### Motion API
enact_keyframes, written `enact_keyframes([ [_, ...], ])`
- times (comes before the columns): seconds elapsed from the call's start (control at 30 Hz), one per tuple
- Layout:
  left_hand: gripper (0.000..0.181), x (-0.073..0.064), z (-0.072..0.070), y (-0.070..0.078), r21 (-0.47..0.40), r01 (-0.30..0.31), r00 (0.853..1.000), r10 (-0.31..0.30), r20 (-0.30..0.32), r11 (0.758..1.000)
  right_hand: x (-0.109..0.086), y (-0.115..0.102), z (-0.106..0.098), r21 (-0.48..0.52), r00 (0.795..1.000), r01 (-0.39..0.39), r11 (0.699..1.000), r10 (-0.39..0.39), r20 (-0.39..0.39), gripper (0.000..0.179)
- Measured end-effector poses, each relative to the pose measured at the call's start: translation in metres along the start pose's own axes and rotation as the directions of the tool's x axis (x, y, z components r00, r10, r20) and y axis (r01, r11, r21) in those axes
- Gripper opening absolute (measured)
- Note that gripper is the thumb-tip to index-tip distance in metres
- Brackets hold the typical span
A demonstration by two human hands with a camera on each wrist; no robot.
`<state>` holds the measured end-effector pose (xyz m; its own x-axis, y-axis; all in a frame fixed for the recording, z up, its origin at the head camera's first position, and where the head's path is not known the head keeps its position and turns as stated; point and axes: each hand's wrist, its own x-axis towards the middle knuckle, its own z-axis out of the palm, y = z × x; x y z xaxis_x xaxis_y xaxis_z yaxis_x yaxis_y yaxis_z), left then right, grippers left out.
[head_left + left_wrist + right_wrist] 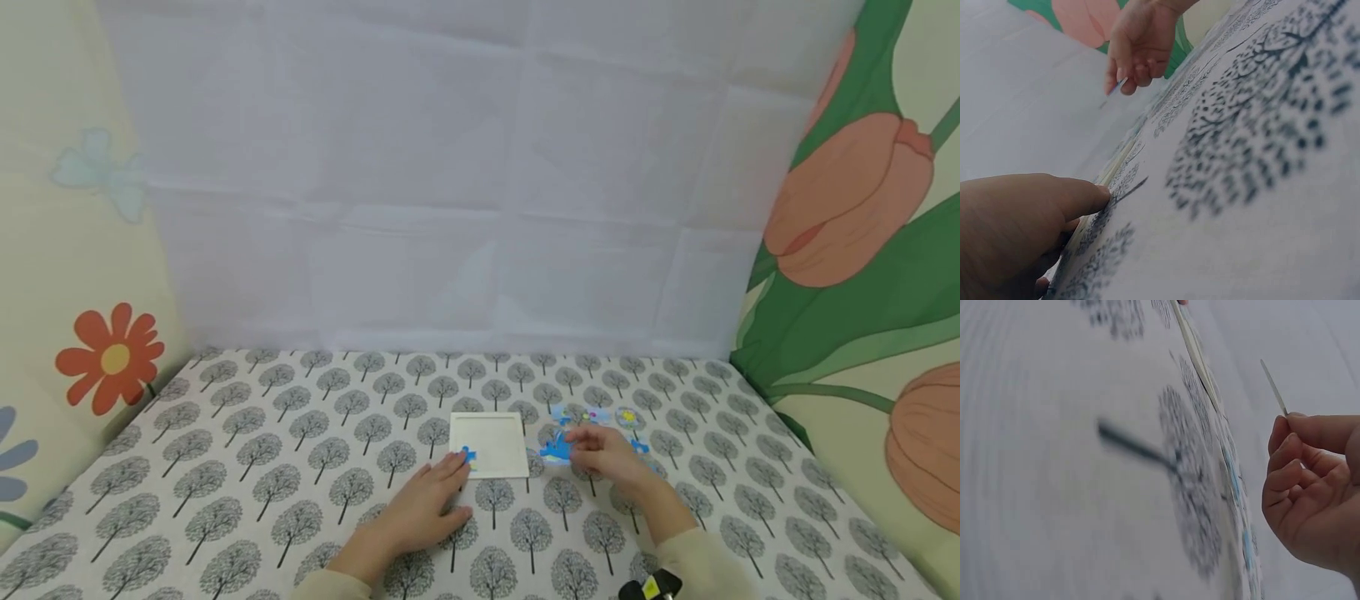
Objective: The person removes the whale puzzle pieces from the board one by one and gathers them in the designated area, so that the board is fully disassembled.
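Note:
A square white puzzle tray (498,446) lies flat on the cloth, with a small blue puzzle piece (470,453) in its lower left part. My left hand (431,510) rests over the tray's lower left corner, its fingertips at that piece; the left wrist view shows its thumb (1088,197) extended beside the tray edge. Above the cloth, right of the tray, my right hand (606,454) pinches a thin flat puzzle piece (1274,387) between thumb and fingertips. In the right wrist view this piece appears edge-on, standing up from the fingers. In the head view it shows blue.
Several loose puzzle pieces (592,414), one with a yellow flower (627,416), lie right of the tray, partly behind my right hand. A tree-print cloth (300,475) covers the table. A white sheet (450,167) hangs behind, with flowered cloths at both sides.

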<state>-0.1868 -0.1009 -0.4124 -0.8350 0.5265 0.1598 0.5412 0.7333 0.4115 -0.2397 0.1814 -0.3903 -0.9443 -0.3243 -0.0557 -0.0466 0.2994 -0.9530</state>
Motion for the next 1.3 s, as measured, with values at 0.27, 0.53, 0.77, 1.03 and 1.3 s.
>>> enact_keyframes([
  [0.27,0.058,0.001,0.003,-0.001,0.019,-0.001,1.000,0.001,-0.006,1.000,-0.012,0.008,-0.028,-0.015,0.999,-0.041,0.999,0.041,0.012,0.019],
  [0.53,0.058,0.001,0.002,0.001,-0.001,0.005,1.000,-0.005,0.024,1.000,-0.020,0.016,-0.046,-0.111,0.987,-0.133,0.985,0.121,-0.106,0.019],
  [0.77,0.058,-0.001,0.000,0.002,-0.003,0.004,1.000,-0.004,0.006,1.000,-0.021,0.021,-0.055,-0.164,0.966,-0.205,0.965,0.173,-0.192,0.018],
  [1.03,0.058,-0.001,0.001,0.002,0.004,0.005,1.000,-0.005,-0.003,1.000,-0.020,0.026,-0.059,-0.206,0.958,-0.233,0.950,0.187,-0.218,0.021],
  [1.3,0.057,0.000,0.002,0.000,0.000,0.008,1.000,-0.008,0.010,1.000,-0.019,0.029,-0.058,-0.225,0.955,-0.259,0.939,0.215,-0.202,0.021],
])
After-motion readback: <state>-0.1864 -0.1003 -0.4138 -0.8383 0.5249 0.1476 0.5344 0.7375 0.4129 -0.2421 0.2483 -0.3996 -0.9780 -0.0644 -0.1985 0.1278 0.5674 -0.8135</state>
